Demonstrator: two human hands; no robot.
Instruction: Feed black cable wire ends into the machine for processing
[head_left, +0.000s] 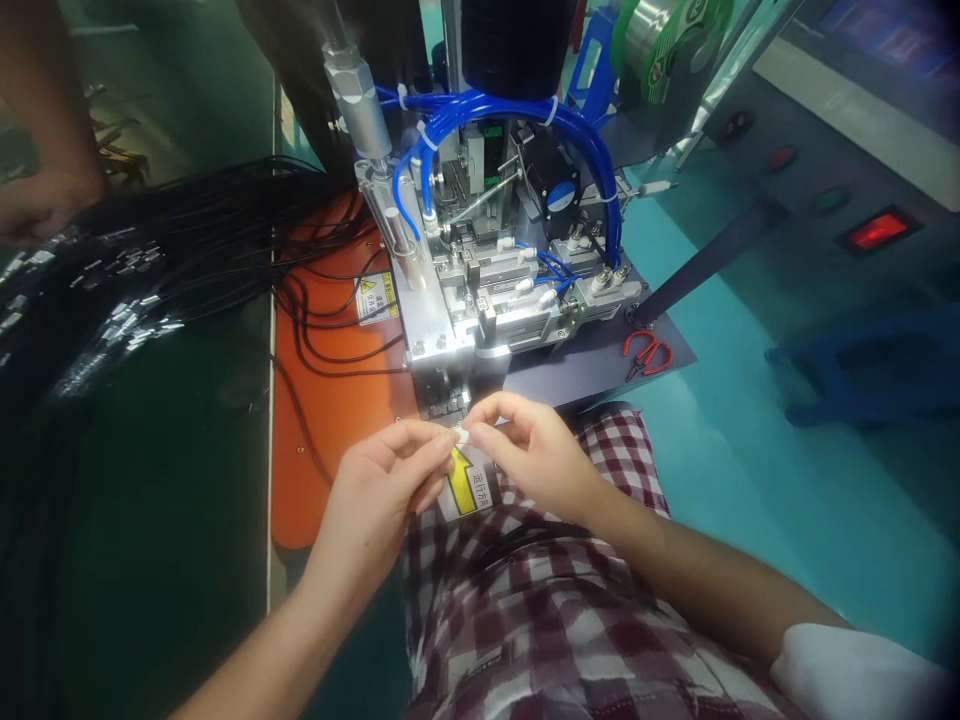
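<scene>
My left hand (394, 470) and my right hand (536, 455) meet fingertip to fingertip in front of the machine. Between them is a small white piece (463, 437), pinched by both hands; its exact kind is too small to make out. Just beneath the fingers lies a label with a yellow arrow (463, 485). Beyond the fingertips stands a metal bench machine (442, 320) with pneumatic cylinders and blue air hoses (480, 105). A black cable (304, 435) runs over the orange base and passes out of sight behind my left hand.
A large bundle of black cables (187, 235) with shiny ends spreads over the dark table (165, 480) at left. Another person's hand (52, 205) is beside it. Red-handled cutters (646, 355) lie on the machine's base. A solder wire spool (660, 45) hangs at upper right.
</scene>
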